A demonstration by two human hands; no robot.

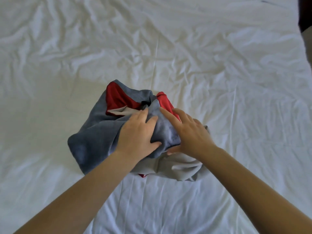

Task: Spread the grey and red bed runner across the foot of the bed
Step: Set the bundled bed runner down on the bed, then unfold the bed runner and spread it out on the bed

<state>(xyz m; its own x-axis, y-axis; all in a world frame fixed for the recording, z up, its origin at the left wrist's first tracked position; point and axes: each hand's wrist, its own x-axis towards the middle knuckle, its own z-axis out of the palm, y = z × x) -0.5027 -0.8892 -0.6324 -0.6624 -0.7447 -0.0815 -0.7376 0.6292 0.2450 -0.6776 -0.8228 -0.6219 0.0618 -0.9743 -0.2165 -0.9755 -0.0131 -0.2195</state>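
Note:
The grey and red bed runner (94,137) lies bunched in a heap on the white bed sheet (219,81), near the middle of the view. Red panels show at its far side and a pale grey lining at its near right. My left hand (137,132) rests on top of the heap with fingers spread and the thumb pressing into a grey fold. My right hand (189,132) lies beside it on the same fold, fingers extended, its thumb tucked under the cloth edge.
Wrinkled white sheet surrounds the heap on every side. The bed's right edge (303,48) runs down the far right, with dark floor or furniture (306,12) beyond it at the top right corner.

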